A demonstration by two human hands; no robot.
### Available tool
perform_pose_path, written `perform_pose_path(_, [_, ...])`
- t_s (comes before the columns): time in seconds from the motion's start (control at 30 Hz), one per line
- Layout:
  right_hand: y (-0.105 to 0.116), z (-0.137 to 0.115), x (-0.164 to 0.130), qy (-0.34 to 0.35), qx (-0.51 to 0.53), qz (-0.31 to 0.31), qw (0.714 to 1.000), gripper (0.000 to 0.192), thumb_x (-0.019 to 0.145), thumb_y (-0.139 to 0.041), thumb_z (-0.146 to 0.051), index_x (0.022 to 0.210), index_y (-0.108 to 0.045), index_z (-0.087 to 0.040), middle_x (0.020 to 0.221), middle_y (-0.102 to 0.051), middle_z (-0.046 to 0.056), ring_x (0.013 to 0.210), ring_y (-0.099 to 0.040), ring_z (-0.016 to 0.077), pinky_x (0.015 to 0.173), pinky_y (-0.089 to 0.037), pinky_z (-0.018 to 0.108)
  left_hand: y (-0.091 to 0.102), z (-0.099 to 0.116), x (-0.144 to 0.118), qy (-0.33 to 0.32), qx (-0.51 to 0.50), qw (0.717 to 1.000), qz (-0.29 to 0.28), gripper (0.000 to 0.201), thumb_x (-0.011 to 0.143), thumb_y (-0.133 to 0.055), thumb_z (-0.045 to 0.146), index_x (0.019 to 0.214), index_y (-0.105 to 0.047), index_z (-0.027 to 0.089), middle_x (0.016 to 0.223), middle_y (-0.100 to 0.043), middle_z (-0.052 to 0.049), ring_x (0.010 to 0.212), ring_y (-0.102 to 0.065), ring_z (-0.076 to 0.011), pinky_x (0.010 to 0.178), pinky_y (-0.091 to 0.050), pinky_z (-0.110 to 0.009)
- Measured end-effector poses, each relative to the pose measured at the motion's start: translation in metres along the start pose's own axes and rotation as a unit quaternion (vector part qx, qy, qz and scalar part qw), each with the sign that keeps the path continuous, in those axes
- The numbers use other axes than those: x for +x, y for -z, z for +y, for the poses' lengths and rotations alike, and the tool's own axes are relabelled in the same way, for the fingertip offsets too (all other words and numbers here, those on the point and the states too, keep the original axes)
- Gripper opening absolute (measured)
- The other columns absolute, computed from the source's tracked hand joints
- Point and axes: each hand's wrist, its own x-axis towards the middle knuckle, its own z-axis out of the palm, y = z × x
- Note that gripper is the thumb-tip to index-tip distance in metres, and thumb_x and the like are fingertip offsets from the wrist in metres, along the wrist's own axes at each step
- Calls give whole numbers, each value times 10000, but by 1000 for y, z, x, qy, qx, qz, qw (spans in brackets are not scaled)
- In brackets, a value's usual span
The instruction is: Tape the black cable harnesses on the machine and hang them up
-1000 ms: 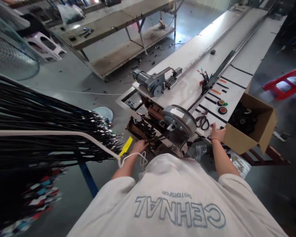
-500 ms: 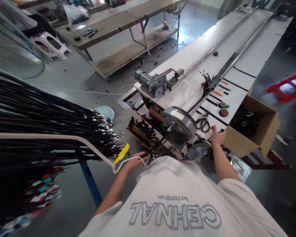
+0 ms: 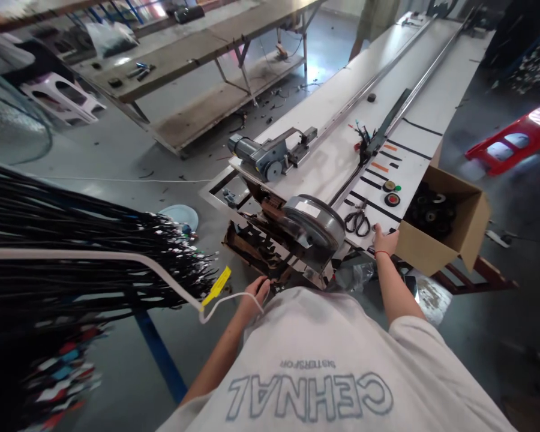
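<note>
My left hand [image 3: 253, 295] is low at the near end of a long white bench [image 3: 328, 168], fingers curled on a thin white cord [image 3: 225, 298]. The cord runs from a white tube carrying a yellow tag [image 3: 216, 286]. Just beyond this hand is the bench's dark open frame under a grey round drum [image 3: 315, 223]. My right hand [image 3: 384, 241] lies flat on the bench's near edge and holds nothing. Black scissors [image 3: 357, 221] lie just past it, and a cardboard box [image 3: 432, 255] of black tape rolls stands to its right.
A thick bundle of black cables [image 3: 72, 240] with coloured plugs hangs over a blue-legged rack at left. A grey motor [image 3: 256, 157] sits on the bench. A red stool [image 3: 508, 144] lies on the floor right. A wooden workbench [image 3: 198, 54] stands behind; someone stands far back.
My left hand has drawn back from the dark frame toward my body, with the white cord. My right hand stays on the bench edge. My view has swung slightly right.
</note>
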Motion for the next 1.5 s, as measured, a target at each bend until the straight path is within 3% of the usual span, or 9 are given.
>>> perform_pose_path(0.2, [-3,4,2,-4,4,-2,1000,810,755,-621,-592,1347,-402,-84,1313,-501,253,1213,-485,371,998,-389,471,-17,8,13,-13,-12,1000,-6,501,817,-443,627,887,-627,166,810,-669,-68,741,-586,-171,705,-476,-279])
perform_pose_path(0.5, [-1,5,-1,4,9,4,1000,842,752,-585,-644,1363,-399,-96,1329,-491,249,1207,-489,372,987,-394,469,-35,36,31,-21,1,1000,1,533,804,-432,637,899,-632,153,729,-624,-46,697,-565,-189,694,-456,-304])
perform_pose_path(0.67, [0,5,-3,7,4,5,1000,810,816,-499,-647,1384,-386,-80,1330,-486,260,1223,-479,368,1000,-381,476,-40,31,35,-21,-30,999,5,513,830,-406,638,855,-607,167,698,-600,-26,701,-564,-180,710,-464,-298])
perform_pose_path(0.8, [0,4,-3,6,0,8,1000,817,818,-505,-640,1385,-388,-64,1336,-475,271,1218,-480,375,997,-383,483,-37,24,38,-20,-7,998,-63,491,800,-445,647,758,-595,182,790,-657,-57,820,-603,-208,807,-471,-317])
perform_pose_path(0.9, [1,2,-4,3,-2,4,1000,830,808,-522,-640,1387,-387,-62,1326,-484,269,1212,-485,381,987,-392,490,-38,16,36,-2,9,996,-92,489,774,-459,652,745,-587,181,767,-663,-66,790,-608,-218,787,-476,-336])
perform_pose_path(1.13, [1,1,-3,3,-4,1,1000,862,771,-572,-635,1390,-377,-67,1342,-471,265,1217,-480,384,990,-392,491,-47,9,30,17,4,999,-43,482,766,-435,651,738,-567,188,721,-639,-54,746,-599,-212,728,-481,-331])
perform_pose_path(1.5, [-3,7,2,0,6,0,1000,831,746,-597,-629,1367,-400,-113,1345,-488,237,1220,-478,367,1002,-381,476,-45,15,28,28,15,999,-43,488,762,-427,657,724,-568,192,686,-621,-46,714,-588,-207,694,-464,-315])
